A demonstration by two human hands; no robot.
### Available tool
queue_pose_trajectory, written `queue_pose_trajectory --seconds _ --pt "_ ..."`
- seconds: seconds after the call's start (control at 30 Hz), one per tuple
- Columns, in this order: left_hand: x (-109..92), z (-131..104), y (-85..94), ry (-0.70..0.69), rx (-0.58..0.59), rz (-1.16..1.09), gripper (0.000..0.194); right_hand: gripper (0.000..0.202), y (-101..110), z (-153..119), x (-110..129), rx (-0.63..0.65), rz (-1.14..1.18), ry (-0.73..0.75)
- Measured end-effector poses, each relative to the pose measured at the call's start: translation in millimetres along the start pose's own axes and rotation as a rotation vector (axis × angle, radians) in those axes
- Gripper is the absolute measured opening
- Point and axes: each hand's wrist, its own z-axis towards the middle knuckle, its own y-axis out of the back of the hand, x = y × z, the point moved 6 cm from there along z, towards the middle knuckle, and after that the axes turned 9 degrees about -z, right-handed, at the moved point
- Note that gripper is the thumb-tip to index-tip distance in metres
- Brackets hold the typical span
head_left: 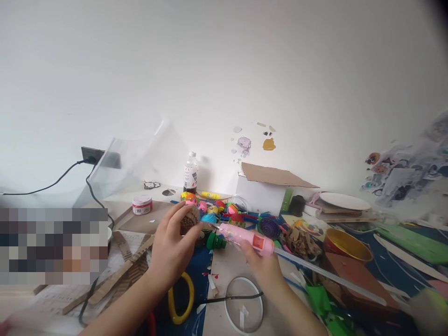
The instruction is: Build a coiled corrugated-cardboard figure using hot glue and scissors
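Note:
My right hand point(262, 266) is closed around a pink hot glue gun point(233, 233). A long translucent glue stick point(329, 275) sticks out of its back end toward the lower right. The nozzle points left, close to the fingers of my left hand point(173, 240). Those fingers curve round a brown piece of coiled corrugated paper point(189, 221), partly hidden by them. Just beyond stand small coloured corrugated-paper domes, among them a blue one point(209, 218) and a red one point(236, 219). A green coiled piece point(216, 241) lies below the nozzle.
A bottle of dark drink point(191, 172) and a white box point(261, 193) stand by the wall. Brown cardboard strips point(121, 270) lie left. Yellow-handled scissors point(181, 298), a white ring point(244, 305) and a black cord point(241, 297) lie in front. A gold-coloured tin point(346, 245) stands right.

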Motion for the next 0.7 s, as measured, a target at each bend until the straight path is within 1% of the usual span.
queue_pose_trajectory --seconds 0.1,0.17,0.33,0.4,0.53,0.63,0.7 --pt "0 1 0.1 0.011 -0.016 -0.007 0.016 0.042 3 3 12 0.027 -0.073 0.125" --pt "0 2 0.2 0.021 -0.027 -0.011 0.015 0.042 4 4 17 0.038 -0.108 0.178" --pt "0 4 2.6 0.035 -0.038 -0.013 0.015 0.037 3 5 23 0.079 -0.135 0.242" --pt "0 5 3.9 0.042 -0.038 -0.004 0.015 0.036 4 5 25 0.071 -0.142 0.264" --pt "2 4 4.8 0.048 -0.039 0.011 0.018 0.035 6 5 22 0.047 -0.138 0.251" --pt "3 2 3.3 0.043 -0.033 0.02 0.018 0.036 6 5 16 0.044 -0.081 0.19" --pt "4 1 2.0 0.043 -0.027 0.022 0.018 0.037 3 5 11 0.082 0.004 0.135"
